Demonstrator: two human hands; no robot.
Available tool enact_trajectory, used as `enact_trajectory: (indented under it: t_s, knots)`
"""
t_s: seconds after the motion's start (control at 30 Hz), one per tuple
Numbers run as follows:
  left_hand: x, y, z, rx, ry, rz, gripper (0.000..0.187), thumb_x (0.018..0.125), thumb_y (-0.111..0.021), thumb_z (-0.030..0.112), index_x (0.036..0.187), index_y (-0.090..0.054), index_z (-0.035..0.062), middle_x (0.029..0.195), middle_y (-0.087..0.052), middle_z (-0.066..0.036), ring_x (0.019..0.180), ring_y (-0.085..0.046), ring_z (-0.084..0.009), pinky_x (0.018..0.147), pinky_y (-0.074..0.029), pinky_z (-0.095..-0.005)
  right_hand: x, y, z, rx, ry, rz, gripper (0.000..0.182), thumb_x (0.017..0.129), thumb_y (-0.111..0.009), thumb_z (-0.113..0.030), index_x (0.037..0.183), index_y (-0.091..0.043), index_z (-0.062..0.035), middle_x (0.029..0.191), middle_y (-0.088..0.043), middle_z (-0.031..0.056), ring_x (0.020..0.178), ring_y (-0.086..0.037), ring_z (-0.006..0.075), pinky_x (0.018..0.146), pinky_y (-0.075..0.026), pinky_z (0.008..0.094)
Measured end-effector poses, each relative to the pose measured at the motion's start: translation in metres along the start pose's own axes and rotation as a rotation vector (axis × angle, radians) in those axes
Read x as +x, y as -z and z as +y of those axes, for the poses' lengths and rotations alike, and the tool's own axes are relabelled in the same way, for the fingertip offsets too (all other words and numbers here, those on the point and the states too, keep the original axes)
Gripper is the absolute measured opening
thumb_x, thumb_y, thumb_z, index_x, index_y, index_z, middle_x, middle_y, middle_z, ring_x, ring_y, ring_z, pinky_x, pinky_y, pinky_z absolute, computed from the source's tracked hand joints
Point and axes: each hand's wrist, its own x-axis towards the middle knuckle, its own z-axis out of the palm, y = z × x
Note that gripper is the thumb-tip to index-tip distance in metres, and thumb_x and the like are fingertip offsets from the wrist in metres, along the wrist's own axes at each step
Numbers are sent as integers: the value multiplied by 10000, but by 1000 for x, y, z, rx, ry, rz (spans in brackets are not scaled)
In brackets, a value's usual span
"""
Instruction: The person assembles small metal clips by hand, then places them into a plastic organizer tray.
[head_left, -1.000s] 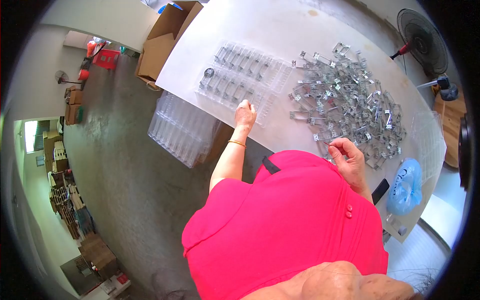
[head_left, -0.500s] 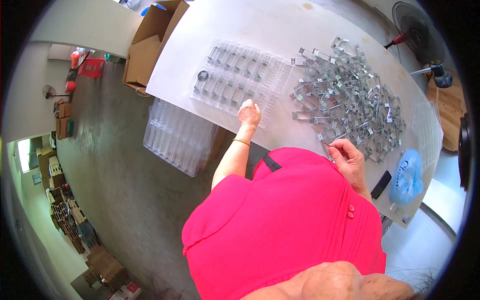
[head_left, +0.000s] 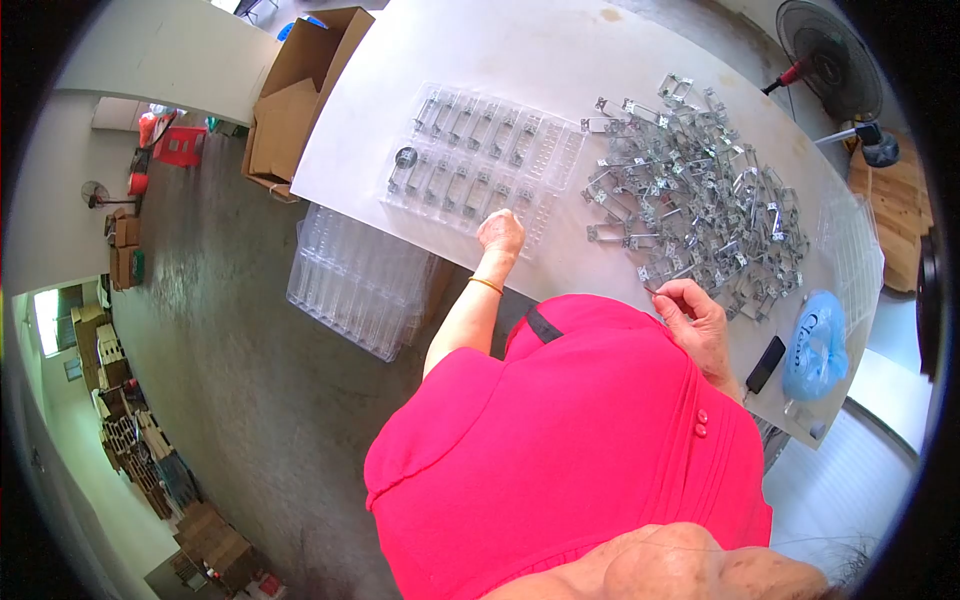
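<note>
A clear plastic tray (head_left: 548, 190) lies on the white table, with metal brackets (head_left: 465, 190) set in two rows of its slots. A round dark object (head_left: 405, 157) rests on the tray's left part. At the tray's near edge, my left hand (head_left: 501, 235) is closed with its fingers curled under; what they hold, if anything, is hidden. My right hand (head_left: 695, 322) is beside the near edge of a heap of loose metal brackets (head_left: 700, 190). Its thumb and forefinger pinch a thin dark stick-like thing (head_left: 651, 291), mostly covered by the fingers.
Stacked clear trays (head_left: 355, 285) stand below the table's left edge, near an open cardboard box (head_left: 290, 120). On the right are a blue plastic bag (head_left: 815, 350), a black phone-like object (head_left: 766, 364) and another clear tray (head_left: 850, 255). A fan (head_left: 830, 60) stands beyond the table.
My left hand has drawn slightly back from the tray's front row toward me. My right hand keeps its pinch in nearly the same place. The view has shifted a little.
</note>
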Motion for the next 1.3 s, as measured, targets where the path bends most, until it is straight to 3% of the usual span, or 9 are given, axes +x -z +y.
enact_trajectory:
  t_s: [0.3, 0.4, 0.47, 0.6, 0.87, 1.1, 1.3]
  knots:
    - [-12, 4, 2, 15, -16, -22, 285, 911, -552, 228, 961, -738, 19, 958, -731, -217, 951, -718, -368, 829, -572, -453, -10, 3, 7, 8, 28, 38, 44, 929, -675, -31, 959, -659, -3, 867, -638, 11, 769, -559, 91, 728, -464, 248]
    - [-13, -5, 2, -19, -27, 139, 262, 924, -541, 232, 1006, -669, 18, 900, -730, -209, 930, -720, -363, 810, -570, -457, -14, 8, 7, -32, 60, 48, 55, 918, -684, -36, 960, -663, -7, 887, -646, 27, 777, -572, 105, 730, -471, 259]
    - [-17, -9, 5, -117, -142, 270, 244, 948, -557, 282, 967, -611, 45, 830, -713, -199, 861, -705, -397, 762, -553, -492, -17, 12, 9, -50, 51, 45, 62, 915, -687, -42, 962, -664, -10, 893, -647, 32, 781, -574, 110, 730, -473, 263]
    - [-37, 14, 43, -174, -114, 156, 229, 952, -568, 302, 960, -617, 79, 836, -710, -204, 837, -694, -416, 738, -536, -512, -24, 19, 10, -22, -5, -1, 60, 916, -686, -55, 956, -666, -15, 896, -645, 36, 788, -575, 120, 724, -476, 275]
    - [-62, -10, 95, -177, -325, -26, 263, 957, -557, 340, 969, -615, 84, 845, -707, -224, 842, -692, -423, 769, -531, -529, -39, 49, 25, -25, -27, -81, 40, 922, -669, -45, 943, -666, -11, 865, -628, 37, 786, -568, 112, 705, -468, 275]
    - [-76, -39, 142, -97, -482, -52, 263, 936, -592, 323, 932, -601, 61, 804, -689, -211, 803, -675, -421, 730, -520, -530, -54, 76, 39, 28, -34, -47, 35, 917, -665, -32, 943, -666, -9, 841, -616, 36, 765, -562, 92, 686, -459, 257]
    - [-70, -70, 177, -104, -710, 98, 189, 859, -662, 194, 958, -584, 54, 976, -621, -183, 930, -631, -375, 811, -518, -478, -66, 98, 53, 49, -33, -11, 34, 918, -665, -32, 943, -664, -8, 836, -612, 33, 734, -561, 87, 669, -463, 262]
